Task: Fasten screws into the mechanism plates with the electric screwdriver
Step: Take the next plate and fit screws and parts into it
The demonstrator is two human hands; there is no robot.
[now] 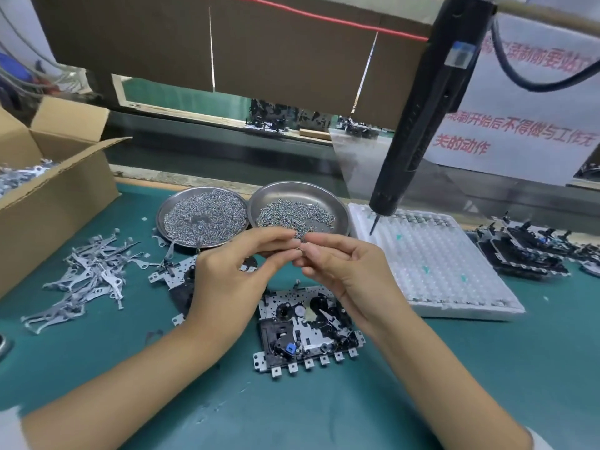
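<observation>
Fingertips of our left hand point(233, 271) and right hand point(344, 271) meet in mid-air above the bench, and between them we pinch something tiny and dark, apparently a screw point(302, 245), though it is too small to make out for certain; both thumbs and forefingers are curled toward that one spot, while the other fingers bend loosely beneath. Just beyond the fingertips sits the right-hand steel dish point(337, 206) with its loose heap of screws, and touching it on the left a second dish point(168, 212) holding a fuller layer. Directly below our hands one mechanism plate point(308, 332) lies flat on the green mat point(454, 368), and another plate point(175, 271) lies partly hidden behind our left hand. We see the electric screwdriver point(418, 125) hanging free at upper right, untouched, its bit pointing down over a white dimpled tray point(438, 271). Farther right lie more assembled mechanisms point(519, 251); to the left a scatter of stamped metal levers point(87, 274) lies beside an open cardboard box point(55, 196)
</observation>
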